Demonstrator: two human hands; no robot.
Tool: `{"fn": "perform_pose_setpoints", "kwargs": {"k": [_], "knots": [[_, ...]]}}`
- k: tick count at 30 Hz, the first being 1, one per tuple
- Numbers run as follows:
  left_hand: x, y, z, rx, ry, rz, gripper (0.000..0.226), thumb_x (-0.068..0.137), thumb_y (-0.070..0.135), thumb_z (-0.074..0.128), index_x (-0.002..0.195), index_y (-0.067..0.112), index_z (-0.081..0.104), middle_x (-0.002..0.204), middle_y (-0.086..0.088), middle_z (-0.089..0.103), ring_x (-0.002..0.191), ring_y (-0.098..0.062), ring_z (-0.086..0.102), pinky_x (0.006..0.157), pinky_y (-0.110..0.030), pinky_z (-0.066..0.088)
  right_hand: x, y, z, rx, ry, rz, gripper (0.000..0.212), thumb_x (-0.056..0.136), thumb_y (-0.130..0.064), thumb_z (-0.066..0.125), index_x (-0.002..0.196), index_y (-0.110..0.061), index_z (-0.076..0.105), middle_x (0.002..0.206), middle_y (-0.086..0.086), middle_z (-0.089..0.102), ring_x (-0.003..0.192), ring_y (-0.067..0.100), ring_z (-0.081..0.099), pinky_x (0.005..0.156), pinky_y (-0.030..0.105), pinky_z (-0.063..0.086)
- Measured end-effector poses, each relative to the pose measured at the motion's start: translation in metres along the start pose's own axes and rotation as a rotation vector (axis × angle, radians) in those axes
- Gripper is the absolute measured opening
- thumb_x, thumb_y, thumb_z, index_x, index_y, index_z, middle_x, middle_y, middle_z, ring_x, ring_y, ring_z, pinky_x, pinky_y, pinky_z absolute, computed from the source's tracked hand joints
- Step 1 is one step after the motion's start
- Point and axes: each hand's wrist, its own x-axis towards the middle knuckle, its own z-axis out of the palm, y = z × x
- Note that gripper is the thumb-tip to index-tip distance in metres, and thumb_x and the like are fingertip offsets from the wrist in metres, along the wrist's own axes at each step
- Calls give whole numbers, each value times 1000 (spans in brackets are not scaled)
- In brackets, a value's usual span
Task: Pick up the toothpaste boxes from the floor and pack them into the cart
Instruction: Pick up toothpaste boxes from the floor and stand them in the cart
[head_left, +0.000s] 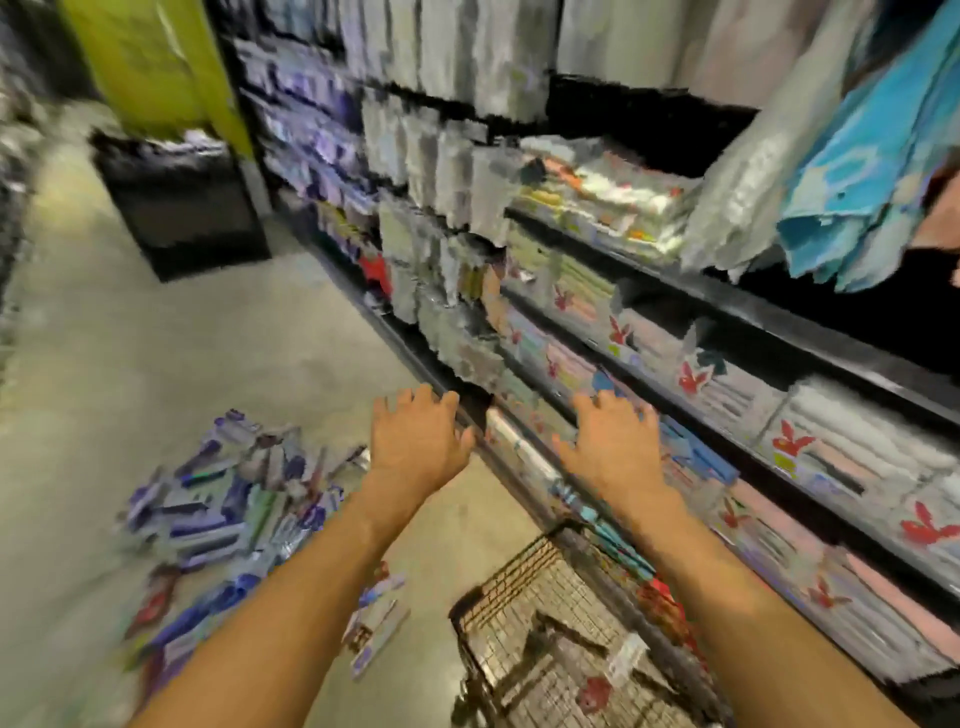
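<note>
Toothpaste boxes (223, 499): a loose heap, mostly purple and white, lies on the floor (156, 338) to the left of the cart (519, 587), well apart from it. We note a few stray boxes (376, 618) nearer, just beside the cart's left wall. The frame is blurred; no print is readable.

Cart: black wire basket, low in view, hard against the base of the shelving. Inside it we make out a red item (595, 693) and a white tag (626, 657); we cannot tell whether any box is in it.

Left grip (418, 441): held out beyond the cart's far-left corner, back of the hand up, fingers spread, holding nothing.

Right grip (613, 447): held out beyond the cart's far end, back up, fingers spread, holding nothing. It sits in front of the low shelf packets; contact with them cannot be judged.

Shelving (727, 322): runs along the cart's right side and on past it, stocked with flat packets bearing red marks. A blue cloth (872, 156) hangs high to the cart's right. Far beyond the cart, to its left, stand a black bin (182, 208) and a green pillar (156, 62).
</note>
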Motion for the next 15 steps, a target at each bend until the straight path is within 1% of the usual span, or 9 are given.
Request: {"fn": "perform_pose_setpoints", "kwargs": {"k": [2,4,8,12,15], "knots": [[-25,-61,-5,25,14,-114,49,91,59,42,123,25,55,117,-8,61,111,-32,55,97,-48,40,8,-66,-3,35,12,-111,60,93,-64,45,138,-25,49,132,8,56,128,32,51,114,60,28],[-51,-120,-9,50,10,-220,49,91,59,43,124,25,56,119,-9,61,112,-32,55,98,-48,38,11,-134,-3,60,9,-207,61,92,-64,46,139,-26,48,133,8,55,128,33,50,113,59,30],[-103,-229,-16,88,19,-386,53,90,59,43,128,26,56,125,-7,61,118,-31,56,99,-49,40,6,-263,4,104,13,-373,56,91,-65,48,131,-26,51,124,7,58,120,32,54,109,57,35],[-145,-330,-17,135,16,-491,57,88,61,41,130,26,56,124,-7,62,117,-29,56,100,-46,39,-1,-375,20,126,7,-489,57,89,-64,50,131,-27,52,124,7,59,118,32,56,104,55,37],[-169,-392,-11,145,5,-542,57,89,61,42,133,27,55,123,-8,62,116,-30,56,102,-47,38,-3,-441,36,135,1,-541,57,89,-64,50,131,-25,52,123,7,60,116,33,57,104,55,39]]}}
